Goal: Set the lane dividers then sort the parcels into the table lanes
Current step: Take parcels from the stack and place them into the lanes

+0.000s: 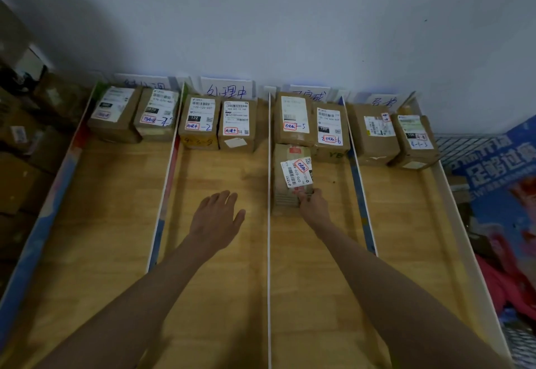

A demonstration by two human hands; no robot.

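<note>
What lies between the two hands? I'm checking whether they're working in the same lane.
In the head view, a white lane divider stands between the open left hand and the right hand, which grips a parcel; they're in separate lanes.

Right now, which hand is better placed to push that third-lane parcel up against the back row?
Right. The right hand already grips the parcel's near end inside the third lane, while the left hand hovers open over the second lane, across the divider.

Parcels cover the lower halves of the lane signs (226, 90); the right hand's fingertips (303, 196) hide the parcel's (291, 174) near edge.
</note>
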